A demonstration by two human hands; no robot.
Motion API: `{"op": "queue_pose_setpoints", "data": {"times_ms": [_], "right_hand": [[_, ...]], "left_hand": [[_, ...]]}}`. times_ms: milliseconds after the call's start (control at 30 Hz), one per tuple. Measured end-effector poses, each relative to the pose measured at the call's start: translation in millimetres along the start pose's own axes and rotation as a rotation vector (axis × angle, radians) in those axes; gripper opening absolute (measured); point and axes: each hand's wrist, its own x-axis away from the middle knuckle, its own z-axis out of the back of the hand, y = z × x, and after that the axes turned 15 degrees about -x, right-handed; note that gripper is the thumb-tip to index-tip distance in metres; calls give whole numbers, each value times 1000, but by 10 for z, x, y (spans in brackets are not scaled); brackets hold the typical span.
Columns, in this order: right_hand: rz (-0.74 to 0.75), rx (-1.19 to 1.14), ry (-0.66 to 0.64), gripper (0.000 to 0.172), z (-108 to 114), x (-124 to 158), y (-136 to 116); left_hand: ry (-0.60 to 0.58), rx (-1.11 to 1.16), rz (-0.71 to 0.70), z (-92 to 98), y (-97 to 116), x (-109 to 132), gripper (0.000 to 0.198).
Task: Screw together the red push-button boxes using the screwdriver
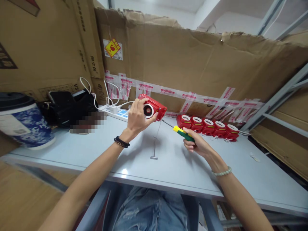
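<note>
My left hand is closed around a red box with a white ring around a black round centre, tilted above the table. In my right hand is a screwdriver with a green and yellow handle. Its thin shaft points left, and the tip is at or close to the box's lower right corner; whether it touches I cannot tell. Below the box a thin cord or chain runs down to a small metal bar near the table's front.
Several similar red boxes stand in a row at the right, against the cardboard wall. On the left are a lidded paper cup, dark items and a white power strip with cables. A small white scrap lies on the table.
</note>
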Motion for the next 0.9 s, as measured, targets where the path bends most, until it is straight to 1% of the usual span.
{"op": "queue_pose_setpoints", "data": {"times_ms": [67,133,200,267,333,400,467,567,633,767,900], "right_hand": [[42,5,-24,37,-28,43,-12],[125,75,-21,40,-50,71,-5],[244,204,25,38,-59,80,20],[370,321,98,36,-54,71,54],[477,395,156,35,-47,55,90],[556,442,187,34,-49,43,118],[591,484,200,33,-69,40,133],[577,494,212,31,-109,43,137],[538,439,195,33,-126,30,137],[376,275,90,44,-124,-39,158],[255,177,43,47,-115,-71,165]], "left_hand": [[-14,7,24,1,-6,-7,48],[-16,13,43,6,-10,-13,48],[-11,11,50,10,-13,-17,48],[-7,4,48,11,-17,-19,48],[-2,-6,46,8,-18,-18,48],[6,-22,42,0,-20,-16,49],[12,-39,32,-12,-22,-11,49],[10,-39,9,-33,-29,1,51],[7,-28,-2,-42,-31,10,52],[19,-25,-1,-34,-27,15,52],[18,1,25,-15,-18,4,51]]}}
